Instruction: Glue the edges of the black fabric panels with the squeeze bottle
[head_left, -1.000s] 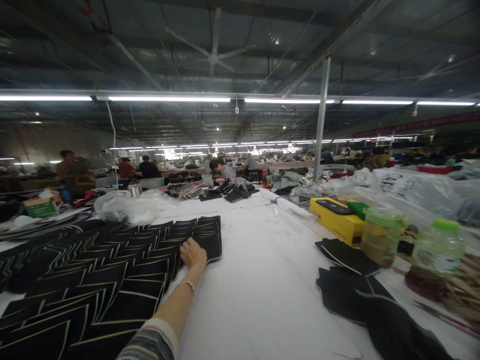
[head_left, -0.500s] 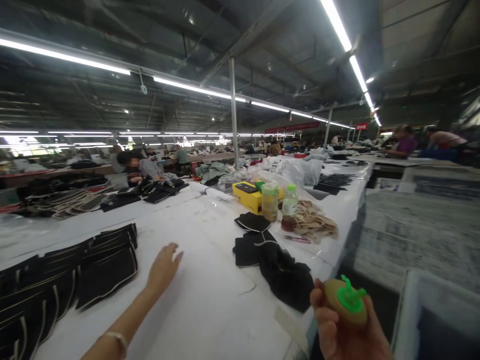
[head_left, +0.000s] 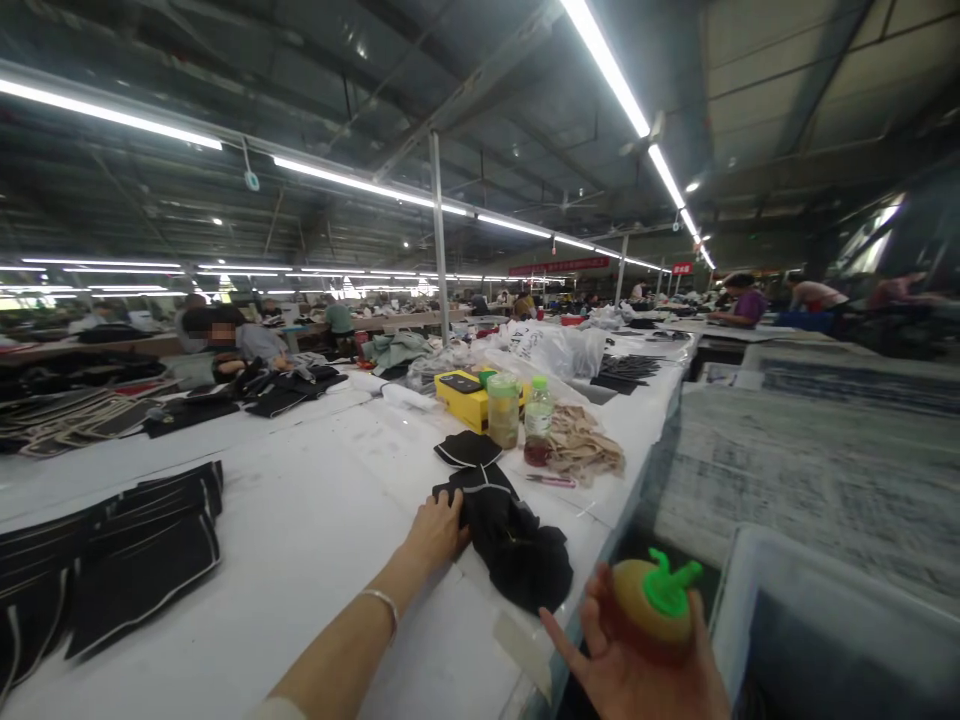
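My left hand (head_left: 436,530) rests on the left edge of a black fabric piece (head_left: 480,485) with a pale trim line; its fingers are bent over the cloth and partly hidden. Just right of and below it lies a crumpled black cloth (head_left: 529,560). At the lower right, past the table edge, my right hand (head_left: 637,665) holds a round brownish bottle (head_left: 637,600) with a green nozzle cap (head_left: 667,585); the index finger points out toward the black cloth.
The white table (head_left: 300,560) carries black trimmed panels (head_left: 150,560) at left. Behind the black cloth are a yellow box (head_left: 461,405), a jar (head_left: 503,410), a small bottle (head_left: 538,420) and beige cloth (head_left: 585,445). A pale bin (head_left: 840,580) stands right. Several people work farther back.
My left hand has moved right, from above the bare table onto the black fabric. The view has turned right. My right hand still holds the bottle, its index finger now stretched out.
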